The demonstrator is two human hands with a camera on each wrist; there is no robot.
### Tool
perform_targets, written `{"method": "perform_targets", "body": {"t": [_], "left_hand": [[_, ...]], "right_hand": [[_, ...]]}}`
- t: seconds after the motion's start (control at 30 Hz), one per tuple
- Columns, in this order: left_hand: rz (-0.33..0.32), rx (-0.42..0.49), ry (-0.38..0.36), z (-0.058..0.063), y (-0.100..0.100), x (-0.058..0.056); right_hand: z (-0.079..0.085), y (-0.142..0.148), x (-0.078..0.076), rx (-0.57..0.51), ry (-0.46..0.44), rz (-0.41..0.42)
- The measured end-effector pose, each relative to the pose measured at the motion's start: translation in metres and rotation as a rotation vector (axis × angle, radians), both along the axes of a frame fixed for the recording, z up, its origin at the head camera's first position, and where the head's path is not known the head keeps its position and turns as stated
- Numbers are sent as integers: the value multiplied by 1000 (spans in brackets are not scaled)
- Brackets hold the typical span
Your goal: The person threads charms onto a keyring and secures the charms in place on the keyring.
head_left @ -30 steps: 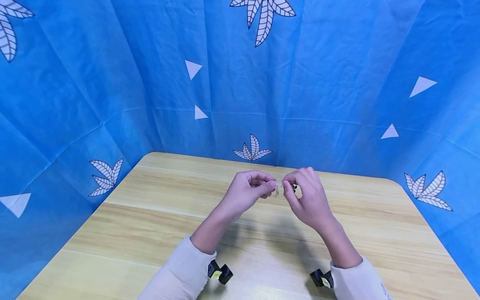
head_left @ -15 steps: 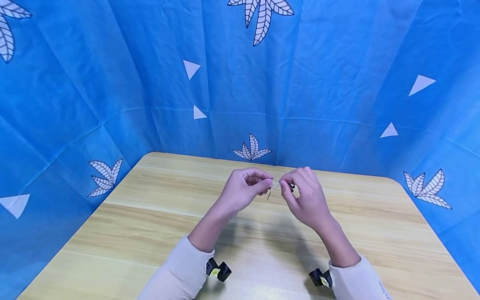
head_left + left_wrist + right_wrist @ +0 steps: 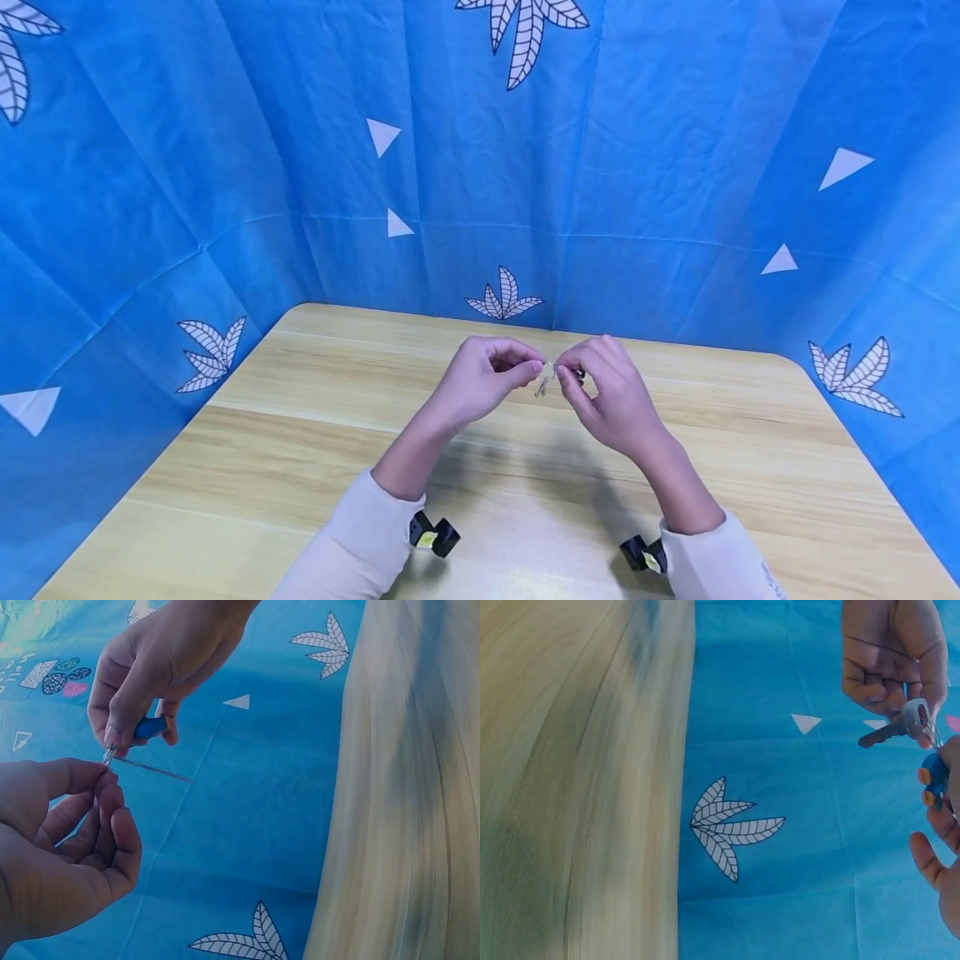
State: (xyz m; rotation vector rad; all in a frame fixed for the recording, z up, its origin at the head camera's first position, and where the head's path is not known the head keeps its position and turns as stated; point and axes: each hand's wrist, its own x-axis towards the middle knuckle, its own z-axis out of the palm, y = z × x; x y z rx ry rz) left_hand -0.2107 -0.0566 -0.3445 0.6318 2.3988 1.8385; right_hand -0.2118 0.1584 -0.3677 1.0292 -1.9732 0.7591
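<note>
Both hands meet above the far part of the table, pinching a thin silver key ring (image 3: 550, 365) between them. My left hand (image 3: 483, 381) grips its left side between thumb and index finger, and my right hand (image 3: 611, 390) pinches the opposite side. A key (image 3: 885, 735) hangs from the ring beside the left fingertips, its head (image 3: 916, 714) threaded on. Below the right fingers dangles a small blue trinket (image 3: 934, 771) with orange spots; the left wrist view shows this blue trinket (image 3: 150, 727) partly behind the right fingers. Fingertips cover much of the ring.
A light wooden table (image 3: 300, 467) lies beneath the hands. Behind and beside it hangs a blue cloth (image 3: 637, 167) printed with white leaves and triangles. Black wrist cameras (image 3: 435, 533) are strapped at both sleeve cuffs.
Both hands have shifted slightly left. The ring has turned between the fingers, and the hanging key has swung beside the left fingertips.
</note>
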Motion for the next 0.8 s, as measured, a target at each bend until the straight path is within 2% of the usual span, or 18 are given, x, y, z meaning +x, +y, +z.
{"method": "perform_targets", "body": {"t": [0.17, 0.5, 0.63, 0.8], "left_hand": [[-12, -24, 27, -1, 0, -1], [18, 156, -81, -3, 12, 2], [19, 216, -117, -2, 15, 4], [51, 197, -95, 0, 15, 5]], "right_hand": [[0, -1, 0, -4, 21, -4], [-1, -6, -2, -137, 152, -95], [-1, -6, -2, -148, 152, -102], [-1, -6, -1, -141, 129, -86]]}}
